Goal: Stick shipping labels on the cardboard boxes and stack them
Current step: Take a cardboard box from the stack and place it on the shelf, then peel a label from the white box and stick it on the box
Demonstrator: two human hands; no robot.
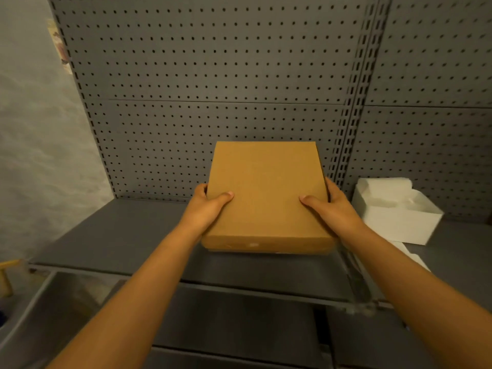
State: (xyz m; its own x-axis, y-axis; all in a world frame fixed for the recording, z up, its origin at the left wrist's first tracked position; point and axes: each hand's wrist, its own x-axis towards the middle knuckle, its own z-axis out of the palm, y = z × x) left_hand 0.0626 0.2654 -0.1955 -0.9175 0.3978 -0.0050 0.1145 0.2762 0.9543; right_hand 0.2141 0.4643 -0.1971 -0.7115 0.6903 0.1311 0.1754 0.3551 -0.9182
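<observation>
Grey plaster wall [34, 145] fills the left of the frame, and beside it a dark perforated back panel [213, 75] rises behind a grey shelf [119, 235]. At the centre, the left hand [206, 209] grips the left edge of a flat brown cardboard box [266, 193], thumb lying on its lid and fingers curled under, while the right hand [328, 209] grips the right edge the same way. At right, just beside that hand, a white foam insert [396, 209] rests on the shelf.
</observation>
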